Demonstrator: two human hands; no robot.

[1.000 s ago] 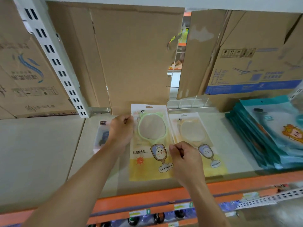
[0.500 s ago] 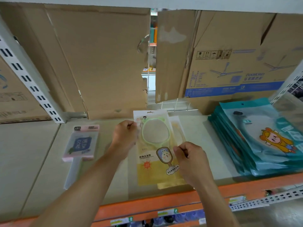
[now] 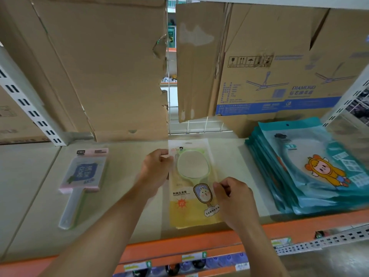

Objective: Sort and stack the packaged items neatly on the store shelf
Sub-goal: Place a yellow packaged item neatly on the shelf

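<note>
A yellow-and-white packet with a green hand mirror lies flat on the shelf board, covering the second mirror packet beneath it. My left hand pinches the packet's upper left edge. My right hand pinches its right edge lower down. To the left lies a pink-edged packaged item with a clear handle. On the right sits a stack of teal packets with a cartoon figure on top.
Brown cardboard boxes and a ceiling-fan carton stand along the shelf's back. A white slotted upright slants at the left. The orange shelf front rail runs below, with price tags and goods under it.
The green mirror packet has been slid right onto the second mirror packet, which is now fully covered. Both hands stayed on its edges. The view has shifted right.
</note>
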